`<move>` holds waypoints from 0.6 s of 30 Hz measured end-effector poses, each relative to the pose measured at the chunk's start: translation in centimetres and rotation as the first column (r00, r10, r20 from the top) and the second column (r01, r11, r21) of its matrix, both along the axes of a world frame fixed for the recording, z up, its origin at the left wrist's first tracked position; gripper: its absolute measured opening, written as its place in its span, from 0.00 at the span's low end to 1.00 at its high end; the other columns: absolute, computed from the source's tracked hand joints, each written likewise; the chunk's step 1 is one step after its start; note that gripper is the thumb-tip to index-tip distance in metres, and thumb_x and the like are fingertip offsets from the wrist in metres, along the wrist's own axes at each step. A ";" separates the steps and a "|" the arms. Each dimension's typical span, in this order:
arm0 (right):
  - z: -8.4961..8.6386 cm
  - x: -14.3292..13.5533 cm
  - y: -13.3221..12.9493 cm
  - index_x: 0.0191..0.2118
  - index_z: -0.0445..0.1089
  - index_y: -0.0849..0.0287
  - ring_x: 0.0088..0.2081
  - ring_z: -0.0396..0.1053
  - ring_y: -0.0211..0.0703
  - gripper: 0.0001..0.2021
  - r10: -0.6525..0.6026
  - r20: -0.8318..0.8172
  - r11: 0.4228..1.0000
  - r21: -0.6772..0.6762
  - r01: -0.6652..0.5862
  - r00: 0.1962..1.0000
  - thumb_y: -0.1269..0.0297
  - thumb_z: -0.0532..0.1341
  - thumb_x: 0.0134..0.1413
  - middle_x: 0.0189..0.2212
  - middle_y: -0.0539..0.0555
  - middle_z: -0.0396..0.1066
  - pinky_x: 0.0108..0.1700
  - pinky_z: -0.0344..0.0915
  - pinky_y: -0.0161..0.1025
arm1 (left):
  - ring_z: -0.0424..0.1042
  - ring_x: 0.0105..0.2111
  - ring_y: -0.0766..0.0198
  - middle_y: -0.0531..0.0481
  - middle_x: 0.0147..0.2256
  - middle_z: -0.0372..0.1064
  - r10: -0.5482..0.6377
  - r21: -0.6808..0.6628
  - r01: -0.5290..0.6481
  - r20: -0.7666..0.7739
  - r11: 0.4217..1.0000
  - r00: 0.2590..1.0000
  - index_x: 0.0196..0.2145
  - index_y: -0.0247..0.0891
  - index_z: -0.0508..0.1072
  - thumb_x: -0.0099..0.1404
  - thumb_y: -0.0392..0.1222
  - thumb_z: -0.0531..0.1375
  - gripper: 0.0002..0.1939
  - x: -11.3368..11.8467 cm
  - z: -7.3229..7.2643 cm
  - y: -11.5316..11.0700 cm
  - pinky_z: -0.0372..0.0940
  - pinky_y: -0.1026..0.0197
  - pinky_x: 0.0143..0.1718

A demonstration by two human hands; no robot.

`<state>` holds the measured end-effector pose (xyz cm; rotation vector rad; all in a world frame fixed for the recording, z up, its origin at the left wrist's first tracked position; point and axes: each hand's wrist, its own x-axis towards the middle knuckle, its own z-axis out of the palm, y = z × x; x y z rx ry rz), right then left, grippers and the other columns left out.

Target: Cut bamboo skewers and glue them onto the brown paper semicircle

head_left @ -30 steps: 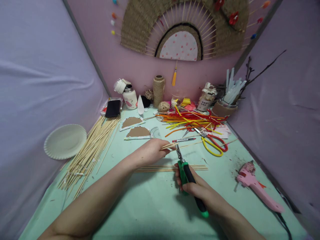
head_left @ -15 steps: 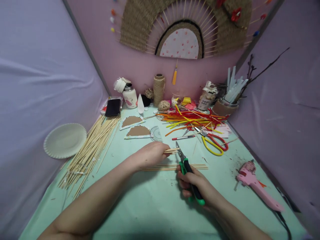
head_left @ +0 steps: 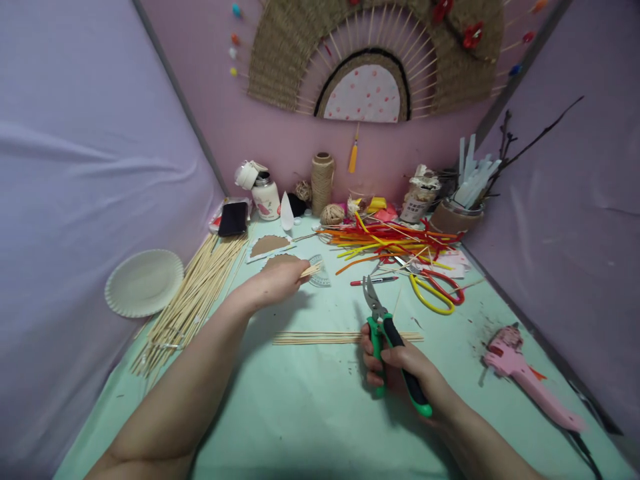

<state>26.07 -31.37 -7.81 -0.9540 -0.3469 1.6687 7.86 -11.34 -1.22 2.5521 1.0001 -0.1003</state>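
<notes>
My left hand (head_left: 280, 283) is closed around a few thin wooden sticks (head_left: 313, 269), whose ends poke out to the right over a clear protractor (head_left: 320, 272). Part of a brown cardboard half-circle (head_left: 281, 261) is hidden behind that hand; a second half-circle (head_left: 270, 245) with a white edge lies just beyond. My right hand (head_left: 395, 357) grips green-and-black pruning shears (head_left: 384, 320), jaws parted and pointing away from me. Under the shears, a row of several wooden sticks (head_left: 320, 338) lies side by side on the table.
At left are a bundle of sticks (head_left: 193, 297) and a white plate (head_left: 145, 283). Pipe cleaners (head_left: 390, 237), scissors (head_left: 433, 291) and a red pen (head_left: 374, 281) lie at the back right. A pink glue gun (head_left: 533, 380) with a cord rests at right.
My left hand has moved away from the shears, up and to the left, carrying its sticks. In my right hand the shears' jaws have opened wider. The view has shifted slightly.
</notes>
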 end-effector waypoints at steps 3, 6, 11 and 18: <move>0.1 0.1 0.0 0.41 0.68 0.54 0.28 0.53 0.38 0.20 0.004 0.032 1.000 0.016 -0.004 0.999 0.64 0.67 0.37 0.33 0.51 0.59 0.27 0.54 0.38 | 0.69 0.34 0.60 0.47 0.35 0.71 -0.007 -0.030 0.006 -0.027 1.000 1.000 0.36 0.40 0.67 0.65 0.42 0.51 0.07 -0.4 -2.0 0.1 0.59 0.62 0.32; 0.0 0.4 -0.1 0.42 0.68 0.54 0.28 0.54 0.39 0.21 0.016 0.041 0.999 0.038 -0.017 0.999 0.63 0.68 0.36 0.33 0.51 0.59 0.28 0.55 0.38 | 0.70 0.35 0.55 0.44 0.37 0.71 -0.002 0.027 0.003 -0.069 1.000 0.998 0.36 0.39 0.68 0.65 0.43 0.52 0.07 -1.1 -4.1 -0.1 0.60 0.60 0.34; -0.5 0.9 -0.5 0.44 0.67 0.53 0.29 0.57 0.40 0.22 0.035 0.093 0.997 0.061 -0.040 0.995 0.61 0.68 0.38 0.34 0.52 0.61 0.30 0.57 0.40 | 0.68 0.41 0.52 0.41 0.40 0.68 0.030 0.100 -0.024 -0.058 0.995 0.998 0.39 0.37 0.69 0.66 0.42 0.54 0.08 -3.5 -5.5 -0.3 0.61 0.55 0.42; -0.4 1.0 -0.8 0.45 0.68 0.54 0.30 0.58 0.40 0.23 0.034 0.068 0.995 0.092 -0.040 0.997 0.61 0.69 0.39 0.35 0.53 0.62 0.31 0.57 0.41 | 0.63 0.50 0.52 0.43 0.49 0.65 0.065 0.128 -0.079 0.105 0.989 0.992 0.50 0.41 0.67 0.66 0.48 0.57 0.16 -5.3 -6.5 -0.9 0.58 0.50 0.51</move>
